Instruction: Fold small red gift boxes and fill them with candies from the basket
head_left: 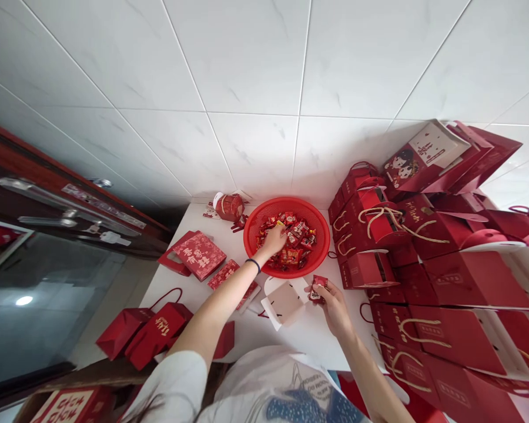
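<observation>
My left hand (275, 241) reaches into a red plastic basket (324, 235) of wrapped candies (296, 234). Its fingers are drawn together among the candies, and what is between them is hard to make out; a bit of yellow wrapper shows at the fingertips. In front of the basket stands an open gift box (286, 302), its pale inside facing up. Just right of that box, my right hand (332, 302) is closed around a red candy packet (319, 286) with pale printing, held near the box's edge.
Red gift boxes (458, 329) with rope handles are stacked along the right, with paper bags (427, 155) on top. At left lie a printed red box (199, 255) and small handled bags (158, 332). A red round container (229, 207) stands by the tiled wall.
</observation>
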Tool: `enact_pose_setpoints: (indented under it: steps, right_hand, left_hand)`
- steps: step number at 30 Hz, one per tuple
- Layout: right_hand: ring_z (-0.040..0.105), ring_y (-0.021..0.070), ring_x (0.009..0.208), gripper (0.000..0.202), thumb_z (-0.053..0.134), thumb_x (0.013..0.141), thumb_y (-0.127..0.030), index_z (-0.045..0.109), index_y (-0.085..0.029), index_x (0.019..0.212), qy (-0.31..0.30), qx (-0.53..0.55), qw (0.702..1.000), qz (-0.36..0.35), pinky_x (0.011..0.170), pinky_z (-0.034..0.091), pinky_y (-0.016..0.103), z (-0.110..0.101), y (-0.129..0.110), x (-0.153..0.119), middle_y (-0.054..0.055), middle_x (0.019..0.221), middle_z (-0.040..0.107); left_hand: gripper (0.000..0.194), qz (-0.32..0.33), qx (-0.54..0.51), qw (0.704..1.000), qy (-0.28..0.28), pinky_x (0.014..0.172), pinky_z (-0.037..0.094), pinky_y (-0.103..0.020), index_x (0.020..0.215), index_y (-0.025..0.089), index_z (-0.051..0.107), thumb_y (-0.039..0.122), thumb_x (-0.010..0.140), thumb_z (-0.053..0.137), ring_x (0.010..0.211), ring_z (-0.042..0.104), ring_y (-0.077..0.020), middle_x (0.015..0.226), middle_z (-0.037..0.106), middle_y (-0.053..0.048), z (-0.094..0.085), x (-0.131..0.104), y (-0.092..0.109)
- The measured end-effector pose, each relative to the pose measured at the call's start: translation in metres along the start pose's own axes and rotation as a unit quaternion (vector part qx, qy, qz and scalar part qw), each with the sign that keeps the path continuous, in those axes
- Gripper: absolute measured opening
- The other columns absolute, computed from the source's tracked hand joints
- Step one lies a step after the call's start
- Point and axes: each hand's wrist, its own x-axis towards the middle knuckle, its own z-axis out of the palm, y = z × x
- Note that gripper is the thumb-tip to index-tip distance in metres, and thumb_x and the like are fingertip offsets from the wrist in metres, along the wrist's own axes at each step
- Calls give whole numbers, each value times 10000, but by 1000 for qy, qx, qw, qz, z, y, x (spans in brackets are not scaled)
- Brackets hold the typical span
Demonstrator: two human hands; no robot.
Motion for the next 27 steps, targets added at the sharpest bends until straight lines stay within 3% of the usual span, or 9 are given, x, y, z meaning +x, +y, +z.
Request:
enact_pose_setpoints:
  steps: [2, 5, 9, 11, 14, 17, 20, 24, 27]
  right_hand:
    - [569, 141, 609, 397, 829, 605, -460, 656, -176, 822, -3, -1, 1000, -2, 583, 409, 260, -3, -1, -4, 76, 805, 731]
    - [554, 136, 600, 390, 821, 622, -466, 664, -178, 832, -9, 4, 1000, -6, 582, 414, 261, -4, -1, -6, 74, 808, 732]
    - [569, 145, 613, 417, 813, 626, -529, 689, -172, 803, -6, 33, 999, 7, 590, 440, 266, -4, 0, -1, 71, 766, 717]
    - [587, 147, 623, 423, 825, 611, -533, 701, -174, 796, -3, 53, 998, 15, 591, 456, 268, -4, 0, 4, 72, 808, 723]
    - [659, 189, 773, 411, 837, 613, -511, 713, -191, 838, -4, 104, 994, 23, 658, 516, 296, -2, -2, 13, 76, 970, 733]
    - [668, 233, 960, 358, 825, 659, -465, 700, -215, 883, -37, 158, 986, 20, 804, 558, 379, 5, -3, 23, 55, 1049, 719]
    - [652, 197, 868, 312, 815, 687, -441, 673, -222, 857, -34, 155, 987, 7, 807, 567, 380, 10, 1, 29, 20, 930, 707]
    - [607, 155, 748, 391, 849, 619, -477, 674, -219, 854, 29, 122, 992, 6, 645, 529, 274, 7, 10, 31, 11, 861, 688]
    - [611, 159, 741, 438, 850, 601, -499, 681, -223, 895, 41, 99, 994, 3, 609, 486, 251, 1, 13, 29, 22, 865, 700]
  left_hand:
    - [367, -37, 29, 999, 18, 1033, 445, -371, 1245, 114, 625, 106, 885, 554, 1230, 602, -295, 1282, 659, -195, -10, 22, -7]
    - [302, -79, 52, 995, 16, 927, 487, -413, 1147, 57, 664, 99, 858, 590, 1127, 654, -365, 1152, 694, -272, -13, 37, -12]
    - [228, -91, 63, 994, 13, 867, 494, -348, 1002, 114, 733, 104, 778, 692, 1057, 687, -332, 1047, 747, -206, -10, 34, -12]
    - [230, -73, 43, 996, 24, 835, 493, -301, 1004, 152, 741, 162, 776, 714, 1010, 697, -276, 1031, 763, -141, -7, 22, -10]
    - [221, 3, -66, 998, 19, 726, 495, -269, 978, 156, 743, 274, 794, 709, 831, 690, -214, 927, 770, -72, 2, -10, -4]
    - [238, 108, -153, 978, -86, 637, 473, -249, 902, 149, 745, 324, 741, 745, 697, 641, -178, 786, 738, -19, 13, -52, 6]
    - [205, 156, -161, 968, -110, 657, 466, -238, 902, 146, 742, 258, 731, 737, 712, 627, -169, 808, 730, -20, 18, -83, 18]
    - [188, 192, -148, 949, -199, 648, 449, -225, 948, 156, 743, 196, 793, 645, 704, 636, -168, 812, 738, -22, 11, -98, 31]
    - [214, 217, -141, 933, -250, 636, 442, -219, 963, 146, 751, 213, 824, 604, 690, 637, -166, 794, 741, -18, 7, -97, 33]
